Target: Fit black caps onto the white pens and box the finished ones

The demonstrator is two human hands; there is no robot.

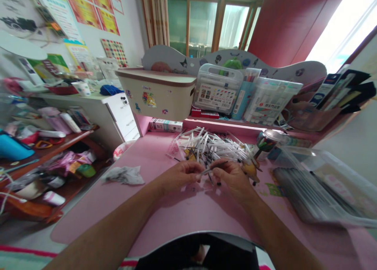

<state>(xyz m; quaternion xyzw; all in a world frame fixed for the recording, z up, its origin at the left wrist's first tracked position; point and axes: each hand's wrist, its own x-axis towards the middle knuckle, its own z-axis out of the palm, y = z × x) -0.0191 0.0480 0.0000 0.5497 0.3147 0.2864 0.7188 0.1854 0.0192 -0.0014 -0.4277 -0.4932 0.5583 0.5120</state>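
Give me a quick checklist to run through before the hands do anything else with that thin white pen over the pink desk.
1. Both hands on the thin white plastic pen: ok; left hand and right hand pinch it from either side.
2. Pen held above the pink desk top, clear of the pile: ok.
3. Heap of white plastic pens within reach just behind the hands: ok.
4. Small black caps lying loose on the desk under the hands: ok, visible.
5. Pen tip fitted or capped: cannot tell, the fingers hide it.
6. Crumpled grey cloth away from the hands: ok, lying to the left.
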